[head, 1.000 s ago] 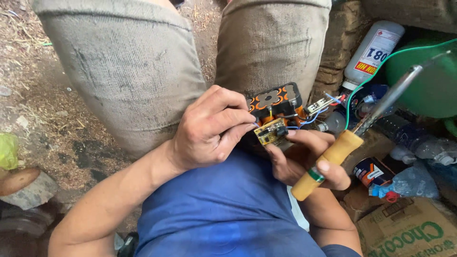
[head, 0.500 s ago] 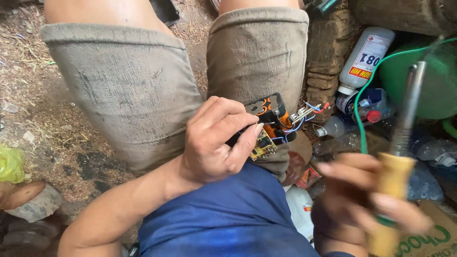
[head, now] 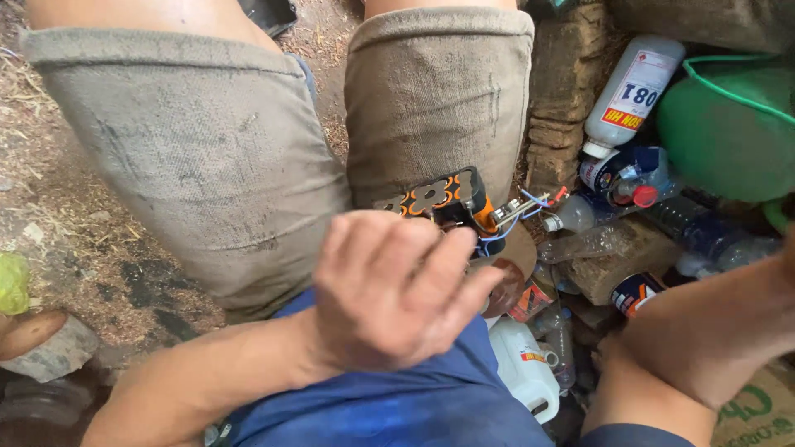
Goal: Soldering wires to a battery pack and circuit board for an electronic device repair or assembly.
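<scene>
A black and orange battery pack [head: 439,197] with bare cells and loose blue and red wires [head: 523,209] lies on my right thigh, on the grey shorts [head: 439,99]. My left hand [head: 389,290] is blurred just in front of it, with loosely curled fingers and nothing gripped; its fingertips are close to the pack's near edge. Of my right arm only the forearm [head: 704,331] shows, at the lower right. The right hand itself is past the frame's right edge.
To the right lie a green plastic basin [head: 729,124], a white bottle [head: 633,87], several clear plastic bottles, a small can [head: 633,291] and stacked bricks [head: 567,91]. A white jug [head: 522,368] and a cardboard box [head: 754,414] sit lower right. The ground on the left is littered dirt.
My left hand has let go of the battery pack, which now rests on my thigh. My right hand, with the wooden-handled soldering iron, has swung out of view to the right.
</scene>
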